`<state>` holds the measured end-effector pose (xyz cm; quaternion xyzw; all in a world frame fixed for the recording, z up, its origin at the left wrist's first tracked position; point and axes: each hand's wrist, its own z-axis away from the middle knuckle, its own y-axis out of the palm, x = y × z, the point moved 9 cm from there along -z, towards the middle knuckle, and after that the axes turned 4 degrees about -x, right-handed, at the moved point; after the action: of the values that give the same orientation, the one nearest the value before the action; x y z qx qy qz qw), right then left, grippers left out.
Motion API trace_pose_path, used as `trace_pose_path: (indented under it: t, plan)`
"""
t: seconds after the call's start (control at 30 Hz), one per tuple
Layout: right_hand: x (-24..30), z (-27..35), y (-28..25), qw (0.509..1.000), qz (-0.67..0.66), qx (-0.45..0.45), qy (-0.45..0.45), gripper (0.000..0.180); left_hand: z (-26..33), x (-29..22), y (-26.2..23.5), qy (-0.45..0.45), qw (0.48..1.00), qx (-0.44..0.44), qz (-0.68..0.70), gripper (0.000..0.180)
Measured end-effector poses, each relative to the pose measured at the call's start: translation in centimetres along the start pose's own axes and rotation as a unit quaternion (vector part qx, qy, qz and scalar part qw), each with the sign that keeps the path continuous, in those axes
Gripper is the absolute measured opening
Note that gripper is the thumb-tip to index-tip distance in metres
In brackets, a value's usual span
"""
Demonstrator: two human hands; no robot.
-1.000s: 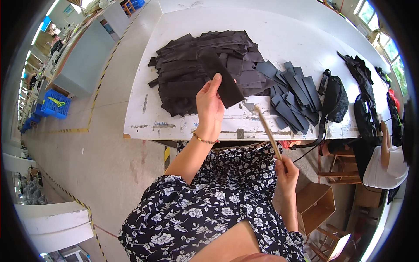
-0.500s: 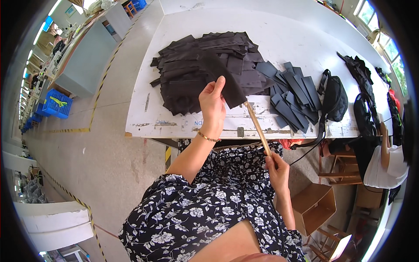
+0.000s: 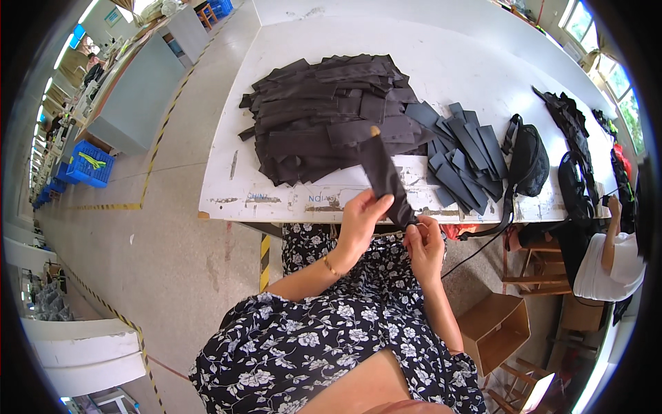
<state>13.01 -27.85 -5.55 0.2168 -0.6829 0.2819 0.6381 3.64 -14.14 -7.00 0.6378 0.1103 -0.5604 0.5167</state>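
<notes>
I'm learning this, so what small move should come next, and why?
Perhaps ease the black cloth lower with the left hand, the right hand pinching its bottom end: the tip of the stick pokes past the cloth's top, and both hands grip lower down.

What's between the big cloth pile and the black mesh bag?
A heap of flat dark strips lies between them, in the head view.

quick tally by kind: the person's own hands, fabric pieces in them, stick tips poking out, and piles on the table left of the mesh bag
Own hands: 2 (left hand, right hand)
Held black fabric piece: 1
Light brown stick tip: 1
Piles: 2 (dark fabric heap, flat grey strips)
Total: 6
</notes>
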Motion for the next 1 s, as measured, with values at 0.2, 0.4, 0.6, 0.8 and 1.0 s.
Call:
trace_pose_path:
  t: [0.2,0.4,0.6,0.8,1.0]
  plan:
    - [-1.1,0.5,2.4,0.997,-0.032,0.069,-0.017,0.021,-1.6,-5.0,0.2,0.044,0.99,0.017,0.132,0.037]
    - [0.8,1.0,4.3,0.991,0.07,0.021,-0.111,0.026,-1.5,-3.6,0.7,0.0,0.983,-0.034,0.18,0.028]
    - [-2.1,4.9,4.2,0.968,0.191,0.152,-0.061,0.01,-3.6,-6.4,-2.7,-0.006,0.984,-0.143,0.102,0.024]
    - [-4.3,8.7,-1.2,0.919,0.084,0.312,0.227,0.017,-6.0,-7.7,-4.9,0.036,0.978,-0.151,0.137,0.032]
    - [-4.9,8.1,-5.4,0.947,0.096,0.25,0.178,0.023,-6.7,-14.7,-3.3,0.22,0.969,-0.095,-0.054,0.045]
